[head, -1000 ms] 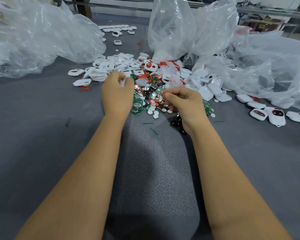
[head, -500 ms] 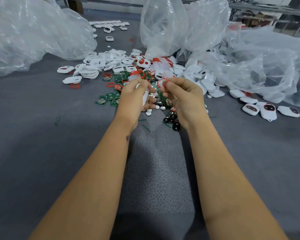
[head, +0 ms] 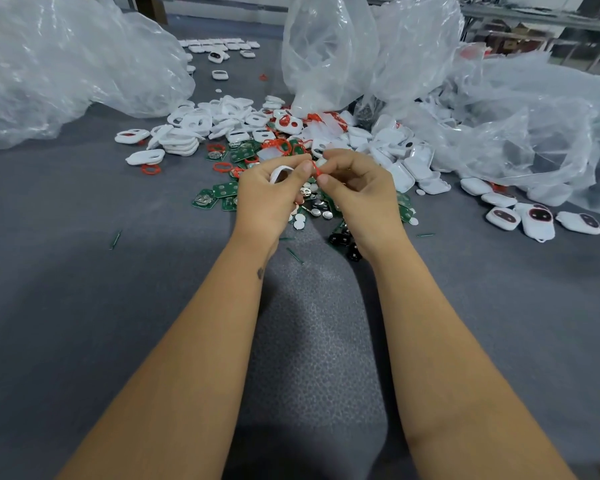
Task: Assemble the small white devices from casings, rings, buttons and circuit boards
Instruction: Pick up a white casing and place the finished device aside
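While pinched — ring (head: 315, 170), casing (head: 278, 173).

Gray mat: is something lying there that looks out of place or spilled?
Yes. Thin green slivers lie scattered on the mat, apart from the parts pile. A red ring lies alone farther back.

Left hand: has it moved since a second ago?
Yes. The left hand has come nearer, off the white casing pile, to meet the right hand.
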A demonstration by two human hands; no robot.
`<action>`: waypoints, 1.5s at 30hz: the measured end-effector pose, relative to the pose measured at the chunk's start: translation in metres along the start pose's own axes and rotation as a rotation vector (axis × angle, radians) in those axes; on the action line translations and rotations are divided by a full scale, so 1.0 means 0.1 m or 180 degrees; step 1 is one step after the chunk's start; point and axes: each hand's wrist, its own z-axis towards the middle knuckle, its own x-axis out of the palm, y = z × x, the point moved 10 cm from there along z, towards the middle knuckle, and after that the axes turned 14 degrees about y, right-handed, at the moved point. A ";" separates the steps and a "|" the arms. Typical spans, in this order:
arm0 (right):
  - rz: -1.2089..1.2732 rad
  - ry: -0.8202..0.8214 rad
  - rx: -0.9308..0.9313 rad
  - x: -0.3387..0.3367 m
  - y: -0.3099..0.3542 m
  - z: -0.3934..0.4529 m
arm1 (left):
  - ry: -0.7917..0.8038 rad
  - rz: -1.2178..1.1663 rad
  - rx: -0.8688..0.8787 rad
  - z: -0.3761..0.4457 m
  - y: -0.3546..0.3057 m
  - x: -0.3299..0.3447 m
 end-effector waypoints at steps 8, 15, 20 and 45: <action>0.0018 0.0174 -0.0002 0.07 0.02 0.01 | 0.0012 0.0179 0.0030 0.01 -0.02 -0.02; 0.0225 0.0124 0.0050 0.04 0.01 -0.01 | 0.0148 0.0275 -0.0001 0.05 0.02 -0.02; 0.0397 0.0161 -0.0076 0.06 0.05 -0.01 | 0.0368 0.0099 -0.0133 0.05 0.08 0.05; -0.0312 -0.0036 -0.0127 0.00 0.15 -0.03 | 0.0557 -0.0750 -0.0263 0.08 0.21 0.09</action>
